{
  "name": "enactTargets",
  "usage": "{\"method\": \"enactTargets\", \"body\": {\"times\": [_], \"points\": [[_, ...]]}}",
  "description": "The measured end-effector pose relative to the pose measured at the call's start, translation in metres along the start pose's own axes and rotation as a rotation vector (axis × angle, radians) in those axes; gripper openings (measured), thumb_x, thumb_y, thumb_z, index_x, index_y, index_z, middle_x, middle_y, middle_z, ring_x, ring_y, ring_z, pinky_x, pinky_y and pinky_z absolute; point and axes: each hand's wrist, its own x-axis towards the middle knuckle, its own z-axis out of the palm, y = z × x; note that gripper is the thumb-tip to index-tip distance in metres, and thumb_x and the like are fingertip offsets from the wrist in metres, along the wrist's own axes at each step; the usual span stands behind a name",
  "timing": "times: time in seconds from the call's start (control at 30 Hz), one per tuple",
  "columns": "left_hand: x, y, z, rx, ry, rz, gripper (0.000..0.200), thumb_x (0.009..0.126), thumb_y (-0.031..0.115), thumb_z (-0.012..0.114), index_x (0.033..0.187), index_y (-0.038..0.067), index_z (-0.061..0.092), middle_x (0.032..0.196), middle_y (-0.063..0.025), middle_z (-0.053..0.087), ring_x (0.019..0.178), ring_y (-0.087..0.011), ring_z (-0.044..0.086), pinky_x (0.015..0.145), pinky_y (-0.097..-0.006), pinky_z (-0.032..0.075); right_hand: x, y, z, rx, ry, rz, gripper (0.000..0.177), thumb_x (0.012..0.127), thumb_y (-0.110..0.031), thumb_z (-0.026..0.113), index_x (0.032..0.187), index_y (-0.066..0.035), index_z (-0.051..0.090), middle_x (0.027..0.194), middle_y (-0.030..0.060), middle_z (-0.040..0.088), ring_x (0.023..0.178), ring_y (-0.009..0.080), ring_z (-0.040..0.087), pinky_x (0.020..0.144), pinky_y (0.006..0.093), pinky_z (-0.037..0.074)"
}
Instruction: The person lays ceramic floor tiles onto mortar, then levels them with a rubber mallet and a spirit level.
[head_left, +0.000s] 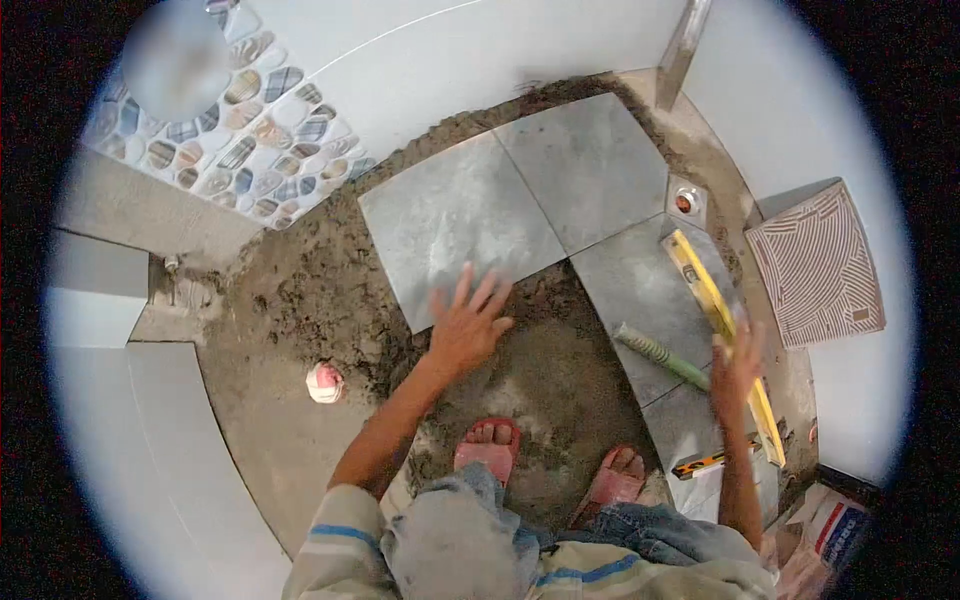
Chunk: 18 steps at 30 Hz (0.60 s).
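Note:
My left hand [467,325] is open, its fingers spread over the lower edge of a large grey tile [450,225]. To the right, my right hand [737,372] is blurred, beside a long yellow level [708,290] and the end of a green rod-like tool [660,357]. Whether its fingers hold either one cannot be made out. Both tools lie over the grey tiles [625,280] on the right side. A short orange and black level [712,461] rests below my right hand. Another grey tile [585,165] adjoins the first at the top.
Rough mortar [320,270] borders the tiles. A pinkish-white object [324,382] sits on the floor at left. A round drain [686,203] is set near the right corner. One tile with ridged backing [820,265] leans on the right wall. A bag [838,530] stands at bottom right.

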Motion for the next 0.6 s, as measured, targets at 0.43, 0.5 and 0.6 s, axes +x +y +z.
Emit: {"method": "enactTargets", "body": {"times": [0.43, 0.5, 0.6], "points": [[0.148, -0.011, 0.019, 0.104, -0.105, 0.216, 0.058, 0.096, 0.051, 0.037, 0.145, 0.021, 0.032, 0.150, -0.0019, 0.032, 0.142, -0.0331, 0.015, 0.100, -0.0694, 0.016, -0.115, -0.067, 0.001, 0.828, -0.973, -0.117, 0.039, 0.090, -0.016, 0.057, 0.127, -0.005, 0.051, 0.114, 0.0224, 0.061, 0.100, 0.0391, 0.060, 0.085, 0.0435, 0.049], [0.157, -0.026, 0.017, 0.084, -0.158, 0.083, 0.061, 0.095, 0.052, 0.036, 0.147, 0.022, 0.027, 0.150, -0.0016, 0.031, 0.142, -0.0325, 0.015, 0.100, -0.0689, 0.017, -0.104, -0.060, 0.013, 0.825, -1.005, -0.140, 0.039, 0.090, -0.016, 0.057, 0.127, -0.005, 0.051, 0.114, 0.0219, 0.060, 0.101, 0.0388, 0.060, 0.086, 0.0437, 0.048], [0.191, -0.057, 0.013, 0.172, -0.109, -0.017, 0.061, 0.095, 0.052, 0.035, 0.148, 0.023, 0.025, 0.151, -0.0016, 0.030, 0.142, -0.0322, 0.015, 0.100, -0.0689, 0.017, -0.106, -0.056, 0.017, 0.834, -1.076, -0.134, 0.038, 0.089, -0.015, 0.058, 0.126, -0.005, 0.052, 0.114, 0.0212, 0.060, 0.101, 0.0384, 0.059, 0.086, 0.0440, 0.048]]}}
